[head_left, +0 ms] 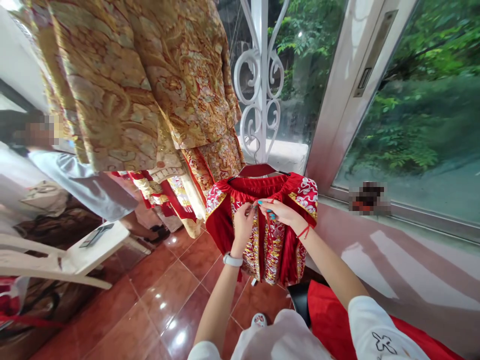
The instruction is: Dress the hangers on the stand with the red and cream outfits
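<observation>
Jacket, red, embroidered in gold and silver (273, 250): one; hung upright, front facing the wearer of the camera, its neckline just beyond both hands, its body spreading to either side and below them.

Left hand (244, 220): fingertips drawn together in a pinch at the upper front edge, below the neckline; pale wristwatch (232, 260) at the wrist.

Right hand (280, 211): just beside the left, turquoise nails, fingers curled and closed on the same front edge; whether a fastening lies between the fingertips is too small to tell. Red cord bracelet (304, 231).

Clothes hanger (258, 170): inside the jacket's shoulders, beyond the hands.

Scrollwork grille (263, 95), white metal: behind the hanger.

Gold brocade garments (123, 95): hanging above and left of the left hand.

Sliding window (420, 125): right of and beyond the right hand.

Red cloth (330, 315): below the right forearm.

White chair (90, 255): well left of the left hand, a dark flat item on its seat.

Tiled floor (146, 310), reddish: below the hands.
</observation>
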Demonstrator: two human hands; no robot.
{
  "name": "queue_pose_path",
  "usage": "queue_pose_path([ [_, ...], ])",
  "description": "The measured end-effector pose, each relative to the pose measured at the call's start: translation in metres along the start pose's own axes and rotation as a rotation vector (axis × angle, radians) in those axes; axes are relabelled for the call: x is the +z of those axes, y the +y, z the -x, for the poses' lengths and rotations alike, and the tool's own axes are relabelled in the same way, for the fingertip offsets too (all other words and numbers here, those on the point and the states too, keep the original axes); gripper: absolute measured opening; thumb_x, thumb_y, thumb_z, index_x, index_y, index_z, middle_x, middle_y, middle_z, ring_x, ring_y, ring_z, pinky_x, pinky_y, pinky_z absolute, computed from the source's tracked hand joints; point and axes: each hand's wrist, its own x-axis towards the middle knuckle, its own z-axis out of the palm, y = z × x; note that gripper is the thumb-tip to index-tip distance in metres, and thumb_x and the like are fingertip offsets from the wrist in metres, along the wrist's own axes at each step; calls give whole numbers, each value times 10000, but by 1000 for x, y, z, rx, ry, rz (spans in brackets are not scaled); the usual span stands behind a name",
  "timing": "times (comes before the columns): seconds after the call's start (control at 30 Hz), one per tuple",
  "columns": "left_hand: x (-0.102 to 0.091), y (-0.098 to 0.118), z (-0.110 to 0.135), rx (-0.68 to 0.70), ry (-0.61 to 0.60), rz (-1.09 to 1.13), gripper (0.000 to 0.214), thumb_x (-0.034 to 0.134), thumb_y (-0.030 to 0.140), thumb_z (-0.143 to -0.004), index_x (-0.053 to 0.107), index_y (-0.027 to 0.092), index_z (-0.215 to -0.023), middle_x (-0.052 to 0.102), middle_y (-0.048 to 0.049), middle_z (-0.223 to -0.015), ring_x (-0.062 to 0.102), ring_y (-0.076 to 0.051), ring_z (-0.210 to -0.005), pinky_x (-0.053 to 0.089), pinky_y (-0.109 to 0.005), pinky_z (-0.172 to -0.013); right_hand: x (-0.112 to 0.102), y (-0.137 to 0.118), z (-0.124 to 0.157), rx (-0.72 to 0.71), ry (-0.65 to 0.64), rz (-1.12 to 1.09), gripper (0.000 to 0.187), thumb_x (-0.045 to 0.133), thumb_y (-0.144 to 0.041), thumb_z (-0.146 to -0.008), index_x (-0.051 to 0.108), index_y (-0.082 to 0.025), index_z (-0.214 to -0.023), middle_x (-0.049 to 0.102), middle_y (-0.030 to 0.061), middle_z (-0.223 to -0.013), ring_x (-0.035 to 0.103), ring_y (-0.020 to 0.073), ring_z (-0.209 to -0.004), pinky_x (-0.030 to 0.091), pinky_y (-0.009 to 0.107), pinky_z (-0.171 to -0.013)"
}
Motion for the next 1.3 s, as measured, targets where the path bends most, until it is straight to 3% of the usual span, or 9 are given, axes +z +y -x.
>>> queue_pose_path([
  [0.07, 0, 11, 7, 124, 189, -139, 168, 523, 191, -896, 657, 185, -997, 675, -96, -1035, 603, -228, -978, 477, -375, -919, 3, 5, 4, 11, 77, -72, 258, 798, -385, -715, 732, -176, -851, 554, -36, -616, 441, 88, -559, 340, 225, -520],
  [0.13, -5, 24, 5, 275, 210, -200, 231, 486, 134, -887, 656, 200, -1029, 664, -112, -1102, 576, -254, -1105, 432, -419, -1023, 4, 7, 5, -21, 151, -55, 220, 802, -365, -709, 744, -184, -819, 610, -17, -642, 508, 105, -615, 402, 233, -587],
  [0.2, -11, 37, -7, 371, -4, -184, 315, 431, 98, -879, 651, 204, -1077, 677, -100, -1089, 593, -243, -1101, 436, -401, -1028, 3, 7, 6, -65, 210, 59, 220, 804, -377, -707, 753, -182, -795, 621, -15, -626, 529, 121, -636, 426, 254, -640],
  [0.3, -19, 53, -41, 362, -434, -179, 367, 387, 107, -881, 660, 198, -1110, 705, -68, -991, 644, -209, -943, 477, -333, -932, 1, 5, 9, -127, 268, 324, 257, 763, -421, -744, 761, -167, -786, 573, -24, -550, 475, 130, -581, 394, 278, -622],
  [0.4, -18, 60, -72, 352, -700, -215, 340, 406, 126, -856, 703, 202, -1003, 723, -45, -949, 644, -192, -860, 478, -287, -867, 2, 0, 16, -234, 304, 504, 316, 689, -472, -801, 749, -164, -769, 579, -10, -566, 448, 138, -564, 370, 290, -604],
  [0.6, -9, 53, -91, 269, -819, -153, 282, 474, 172, -834, 753, 199, -862, 753, -32, -869, 645, -177, -793, 482, -245, -790, 7, -5, 31, -374, 282, 509, 415, 550, -536, -891, 731, -178, -783, 590, 9, -574, 434, 142, -527, 354, 294, -584],
  [0.83, -15, 56, -99, 78, -961, 57, 190, 626, 226, -779, 788, 225, -877, 782, -15, -790, 705, -178, -770, 524, -235, -738, 5, 0, 29, -411, 329, 464, 361, 617, -524, -847, 743, -187, -845, 601, 19, -621, 461, 162, -568, 371, 307, -597],
  [1.17, -27, 62, -75, -351, -526, 632, 368, 604, 96, -755, 699, 121, -1109, 761, -56, -832, 681, -148, -787, 504, -294, -865, 26, 21, 28, -417, 453, 209, 326, 587, -529, -833, 642, -233, -958, 459, -17, -647, 353, 143, -555, 279, 295, -538],
  [1.3, -51, 82, -63, -317, -285, 1011, 232, 537, 142, -817, 673, 172, -1003, 634, -2, -741, 603, -116, -703, 508, -299, -817, 35, 33, 22, -373, 501, 43, 361, 635, -546, -779, 551, -259, -981, 407, -42, -653, 325, 132, -546, 254, 272, -504],
])
